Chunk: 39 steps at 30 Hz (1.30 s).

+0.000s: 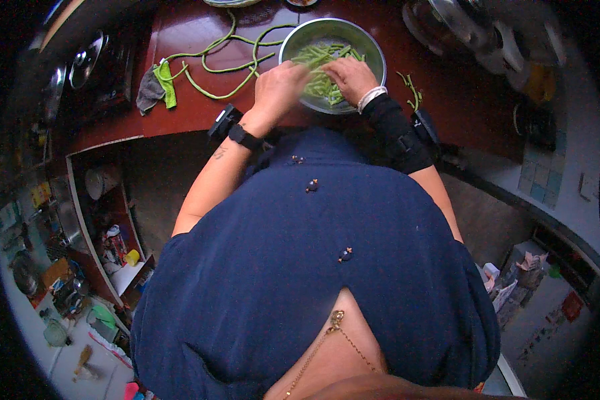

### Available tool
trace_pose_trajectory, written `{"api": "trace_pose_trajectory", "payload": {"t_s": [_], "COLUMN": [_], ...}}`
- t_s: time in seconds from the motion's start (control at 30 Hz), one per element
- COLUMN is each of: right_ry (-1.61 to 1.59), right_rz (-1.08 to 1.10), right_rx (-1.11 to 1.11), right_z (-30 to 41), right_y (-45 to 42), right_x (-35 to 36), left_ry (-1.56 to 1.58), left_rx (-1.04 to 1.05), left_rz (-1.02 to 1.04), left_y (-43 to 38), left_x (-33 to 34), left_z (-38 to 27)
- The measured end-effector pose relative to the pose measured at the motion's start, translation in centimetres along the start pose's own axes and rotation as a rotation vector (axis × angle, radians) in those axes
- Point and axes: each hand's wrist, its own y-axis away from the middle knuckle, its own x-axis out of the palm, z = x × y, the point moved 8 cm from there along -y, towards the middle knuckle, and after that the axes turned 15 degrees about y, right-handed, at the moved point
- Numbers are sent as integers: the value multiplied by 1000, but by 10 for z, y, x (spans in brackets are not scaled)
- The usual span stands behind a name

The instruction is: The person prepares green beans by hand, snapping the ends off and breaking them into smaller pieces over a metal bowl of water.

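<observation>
A round metal bowl [380, 65] on the dark red countertop holds many short pieces of green long beans [322, 87]. My left hand [284, 82], blurred, is at the bowl's left rim with its fingers curled in; whether it grips a bean is unclear. Over the pieces is my right hand [349, 77], its fingertips bent down near the left fingers; what lies between them is hidden. Long uncut beans [215, 70] curl across the counter left of the bowl. To the bowl's right lie several thin bean ends [414, 95].
A grey and green cloth [157, 89] lies at the counter's left, touching a long bean. Beyond it stands a stove with a metal lid [86, 60]. Metal pans [460, 25] are at the far right. The counter's front edge [145, 135] runs close to my body.
</observation>
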Motion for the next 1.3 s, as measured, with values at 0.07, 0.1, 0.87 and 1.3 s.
{"api": "trace_pose_trajectory", "payload": {"t_s": [0.07, 0.1, 0.87, 1.3], "right_ry": [-33, -68, -759, -68], "right_rz": [-47, -93, -45, -115], "right_rx": [56, 110, 620, 230], "right_z": [-5, -10, -63, -36], "right_y": [1, 2, 9, -3], "right_x": [5, 6, 30, 22], "left_ry": [19, 38, 28, 8], "left_rx": [-17, -35, -176, -161], "left_rz": [5, 11, 146, 210], "left_y": [0, 0, 1, -3], "left_x": [2, 3, 17, 20], "left_z": [5, 8, 30, 24]}}
